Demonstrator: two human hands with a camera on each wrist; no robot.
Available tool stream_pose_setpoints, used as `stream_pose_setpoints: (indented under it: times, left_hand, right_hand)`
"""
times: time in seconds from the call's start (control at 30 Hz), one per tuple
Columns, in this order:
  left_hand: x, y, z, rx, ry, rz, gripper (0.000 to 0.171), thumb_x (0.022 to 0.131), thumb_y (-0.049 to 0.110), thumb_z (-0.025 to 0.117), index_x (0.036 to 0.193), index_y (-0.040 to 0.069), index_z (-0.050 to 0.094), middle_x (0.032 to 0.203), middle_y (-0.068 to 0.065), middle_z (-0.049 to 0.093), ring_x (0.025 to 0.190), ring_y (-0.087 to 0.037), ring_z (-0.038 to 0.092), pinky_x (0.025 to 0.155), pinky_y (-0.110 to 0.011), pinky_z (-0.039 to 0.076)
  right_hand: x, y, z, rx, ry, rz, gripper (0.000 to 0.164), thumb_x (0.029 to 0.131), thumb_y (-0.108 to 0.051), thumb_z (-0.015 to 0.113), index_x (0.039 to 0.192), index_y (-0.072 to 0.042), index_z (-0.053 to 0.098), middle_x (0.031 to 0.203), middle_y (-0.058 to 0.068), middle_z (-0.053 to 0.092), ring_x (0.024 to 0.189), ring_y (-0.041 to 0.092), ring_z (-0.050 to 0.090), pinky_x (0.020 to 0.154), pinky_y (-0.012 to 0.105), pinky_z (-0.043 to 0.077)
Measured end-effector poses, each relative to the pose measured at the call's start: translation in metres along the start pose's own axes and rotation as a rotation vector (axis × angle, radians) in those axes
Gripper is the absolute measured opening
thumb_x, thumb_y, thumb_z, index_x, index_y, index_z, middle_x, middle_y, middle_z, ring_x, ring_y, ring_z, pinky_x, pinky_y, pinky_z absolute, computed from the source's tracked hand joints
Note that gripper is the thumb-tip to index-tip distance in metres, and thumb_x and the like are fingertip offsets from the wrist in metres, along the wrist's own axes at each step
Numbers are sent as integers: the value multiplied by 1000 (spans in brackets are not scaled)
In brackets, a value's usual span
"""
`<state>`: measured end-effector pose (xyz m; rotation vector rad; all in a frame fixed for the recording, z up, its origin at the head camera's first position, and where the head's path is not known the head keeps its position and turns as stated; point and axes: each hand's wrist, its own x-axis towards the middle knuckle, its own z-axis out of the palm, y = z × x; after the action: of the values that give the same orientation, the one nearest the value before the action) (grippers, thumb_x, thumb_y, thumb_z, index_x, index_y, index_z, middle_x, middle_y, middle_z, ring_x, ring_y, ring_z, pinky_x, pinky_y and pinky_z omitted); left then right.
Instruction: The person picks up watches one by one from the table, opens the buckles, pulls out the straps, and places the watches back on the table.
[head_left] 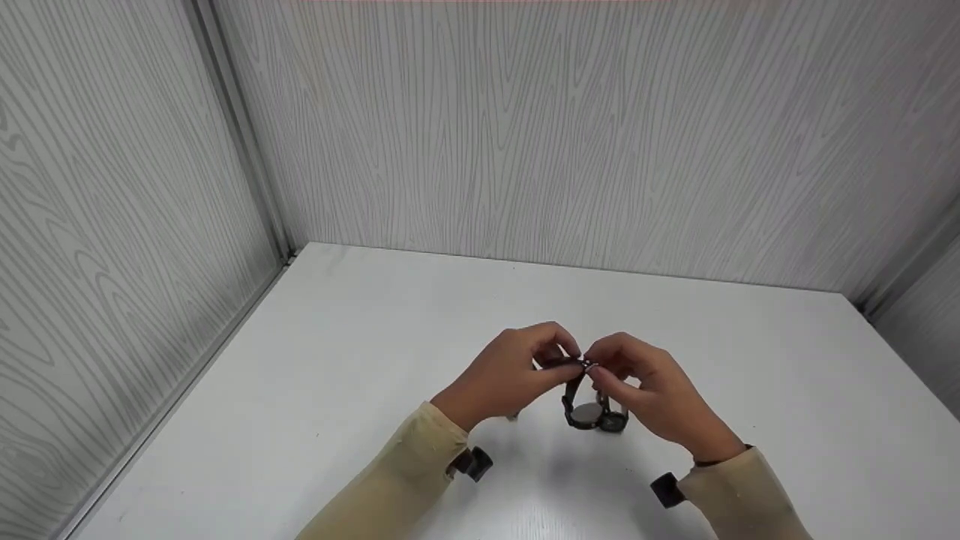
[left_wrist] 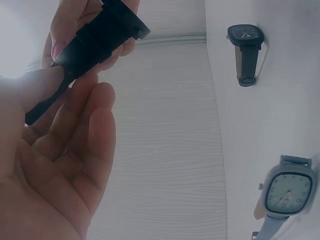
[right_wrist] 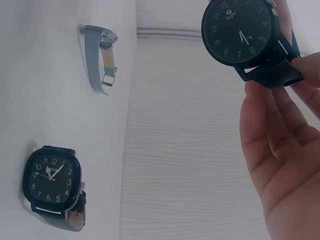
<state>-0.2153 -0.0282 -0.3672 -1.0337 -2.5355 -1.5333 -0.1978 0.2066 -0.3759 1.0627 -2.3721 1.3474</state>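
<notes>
A black watch (head_left: pixel 586 415) with a round case hangs between my two hands. Its dark round dial with numerals shows in the right wrist view, where the watch (right_wrist: pixel 239 32) is cut by the top edge. My left hand (head_left: pixel 517 367) pinches the black strap (left_wrist: pixel 95 45) between thumb and fingers. From the other side, my right hand (head_left: pixel 652 382) pinches the strap where both hands' fingertips meet. A black watch with a squarish case (right_wrist: pixel 51 177) rests on the table. A light blue watch (left_wrist: pixel 289 192) also lies there, mostly hidden by my left hand in the head view.
The white table (head_left: pixel 390 315) runs back to a pale wood-grain wall (head_left: pixel 525 150), with another wall (head_left: pixel 112 225) on the left. Small black devices, one (head_left: pixel 474 463) by the left cuff and another (head_left: pixel 667 489) by the right, sit at my wrists.
</notes>
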Motion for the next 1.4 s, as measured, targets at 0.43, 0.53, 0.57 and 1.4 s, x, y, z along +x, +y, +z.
stream_pose_setpoints:
  times: [0.43, 0.53, 0.57, 1.4]
  left_hand:
    - [1, 1, 3, -89, 56, -82, 8, 95, 32, 77, 96, 24, 79, 89, 16, 75, 91, -7, 67, 82, -31, 55]
    - [2, 1, 3, -119, 74, -86, 8, 93, 30, 79, 96, 22, 80, 87, 15, 75, 89, -7, 67, 81, -30, 55]
    - [2, 1, 3, -127, 77, -86, 8, 93, 30, 79, 96, 22, 80, 88, 14, 75, 89, -7, 67, 80, -29, 55]
    - [0, -1, 3, -216, -56, -113, 18, 94, 28, 78, 109, 20, 72, 102, 10, 74, 97, -5, 71, 85, -28, 57]
  right_hand:
    - [-1, 2, 3, 33, -17, -5, 18, 101, -2, 65, 116, -12, 62, 100, 0, 68, 76, 19, 68, 71, 29, 56]
    - [-1, 2, 4, 37, -18, 13, 17, 101, -4, 65, 115, -13, 61, 99, 0, 68, 76, 18, 68, 70, 29, 55]
    - [-1, 2, 4, 37, -17, 17, 17, 101, -4, 65, 115, -13, 61, 99, 0, 68, 76, 17, 68, 71, 29, 55]
    - [1, 2, 6, -26, 75, 47, 12, 100, -6, 67, 109, -13, 62, 92, -2, 70, 75, 20, 70, 67, 27, 56]
